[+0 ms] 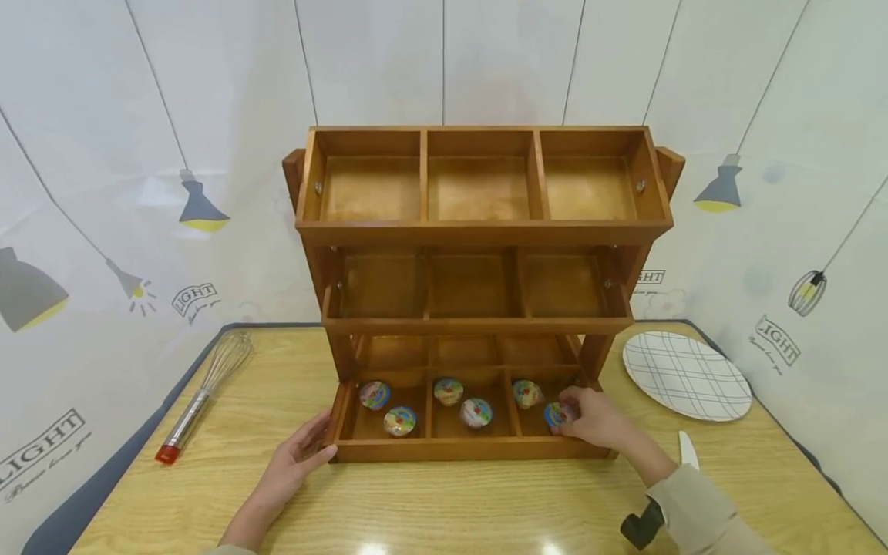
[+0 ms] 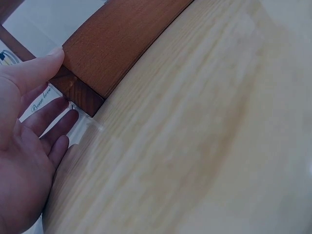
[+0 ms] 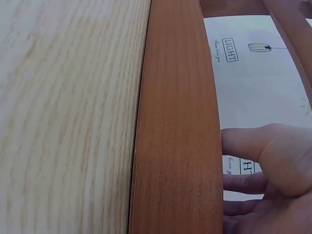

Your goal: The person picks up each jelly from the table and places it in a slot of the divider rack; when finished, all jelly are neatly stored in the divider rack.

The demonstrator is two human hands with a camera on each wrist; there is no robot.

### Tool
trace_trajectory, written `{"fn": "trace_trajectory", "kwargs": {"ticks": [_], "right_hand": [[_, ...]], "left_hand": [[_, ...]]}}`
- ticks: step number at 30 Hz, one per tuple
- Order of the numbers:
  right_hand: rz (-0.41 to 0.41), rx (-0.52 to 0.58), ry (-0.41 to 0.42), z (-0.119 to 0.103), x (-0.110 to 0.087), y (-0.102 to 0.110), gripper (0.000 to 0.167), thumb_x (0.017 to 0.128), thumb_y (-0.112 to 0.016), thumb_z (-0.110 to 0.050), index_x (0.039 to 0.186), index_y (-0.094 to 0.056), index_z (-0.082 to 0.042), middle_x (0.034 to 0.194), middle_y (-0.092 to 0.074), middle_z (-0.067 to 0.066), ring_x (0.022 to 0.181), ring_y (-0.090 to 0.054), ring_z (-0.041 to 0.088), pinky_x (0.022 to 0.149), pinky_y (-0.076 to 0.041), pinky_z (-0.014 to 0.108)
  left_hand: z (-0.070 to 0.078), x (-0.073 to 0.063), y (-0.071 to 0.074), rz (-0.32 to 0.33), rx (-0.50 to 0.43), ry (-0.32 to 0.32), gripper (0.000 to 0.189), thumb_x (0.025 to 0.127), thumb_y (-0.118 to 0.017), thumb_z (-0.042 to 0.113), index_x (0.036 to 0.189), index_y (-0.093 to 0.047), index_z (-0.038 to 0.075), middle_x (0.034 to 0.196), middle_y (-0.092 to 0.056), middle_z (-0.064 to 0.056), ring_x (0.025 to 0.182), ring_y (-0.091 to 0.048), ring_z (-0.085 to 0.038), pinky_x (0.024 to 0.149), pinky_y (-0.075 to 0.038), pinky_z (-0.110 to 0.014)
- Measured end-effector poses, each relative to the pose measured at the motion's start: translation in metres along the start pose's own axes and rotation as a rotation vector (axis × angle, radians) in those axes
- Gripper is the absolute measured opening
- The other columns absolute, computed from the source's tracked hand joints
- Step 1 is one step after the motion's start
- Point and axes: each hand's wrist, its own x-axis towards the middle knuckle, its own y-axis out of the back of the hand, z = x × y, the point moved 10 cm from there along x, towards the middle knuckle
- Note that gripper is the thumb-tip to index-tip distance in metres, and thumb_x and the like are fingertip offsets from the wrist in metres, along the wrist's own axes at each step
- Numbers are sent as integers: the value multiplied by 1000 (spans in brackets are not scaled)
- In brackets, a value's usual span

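Note:
A three-tier wooden rack (image 1: 479, 231) stands on the light wood table (image 1: 451, 501). Its bottom tray (image 1: 472, 449) has three compartments, each with two small sealed cups. My right hand (image 1: 591, 418) reaches into the right compartment, fingers curled round a blue-rimmed cup (image 1: 557, 415). Another cup (image 1: 527, 393) sits just behind it. My left hand (image 1: 305, 447) rests with straight fingers against the tray's left front corner. In the left wrist view the left hand (image 2: 29, 146) has its thumb on the wooden corner (image 2: 78, 90). The right wrist view shows the right hand (image 3: 265, 165) behind the tray's front rail (image 3: 175, 122); the cup is hidden there.
A metal whisk (image 1: 201, 397) with a red tip lies on the table at the left. A checked white plate (image 1: 685, 375) sits at the right, with a white blade-like object (image 1: 687, 449) in front of it. The two upper tiers hold nothing. A white printed backdrop surrounds the table.

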Motion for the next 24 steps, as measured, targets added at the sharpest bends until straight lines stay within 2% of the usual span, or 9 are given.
{"fn": "trace_trajectory", "kwargs": {"ticks": [6, 10, 15, 18, 21, 24], "right_hand": [[50, -60, 26, -4, -6, -2, 45, 79, -65, -22, 114, -53, 5, 88, -62, 6, 71, -51, 13, 61, -45, 28], [146, -68, 75, -10, -12, -5, 40, 82, -62, -19, 113, -54, 5, 90, -61, 8, 72, -52, 13, 60, -44, 25], [312, -100, 154, -17, -20, -5, 31, 82, -61, -13, 106, -58, 6, 101, -59, 19, 89, -58, 28, 72, -51, 38], [366, -98, 199, -20, -28, -6, 29, 82, -61, -11, 105, -58, 7, 110, -55, 26, 98, -55, 38, 78, -50, 47], [381, -80, 245, -21, -35, -6, 30, 81, -62, -10, 105, -58, 7, 114, -52, 29, 101, -54, 42, 80, -49, 50], [368, -47, 271, -19, -41, -5, 33, 80, -63, -11, 108, -57, 7, 116, -52, 28, 102, -53, 42, 81, -48, 50]], "left_hand": [[0, 1, 2, 1, -9, -14, 61, 83, -61, 24, 137, -33, 13, 140, -37, -10, 106, -40, 18, 89, -33, -2], [-1, 1, 5, -1, -3, -9, 61, 84, -60, 24, 137, -32, 13, 141, -36, -11, 106, -39, 19, 89, -31, -1], [-1, 1, 10, 11, 4, -25, 61, 84, -60, 24, 137, -33, 11, 140, -35, -13, 105, -39, 20, 89, -31, 0], [0, -1, 12, 15, 5, -38, 61, 83, -61, 23, 136, -33, 10, 140, -36, -15, 105, -40, 20, 89, -32, -1], [-3, -3, 14, 20, 41, -19, 60, 83, -61, 24, 136, -34, 12, 139, -38, -13, 106, -41, 17, 92, -36, -7], [-5, -8, 16, 14, 87, 26, 59, 85, -58, 28, 137, -33, 14, 138, -40, -12, 116, -44, 0, 99, -39, -24]]}}
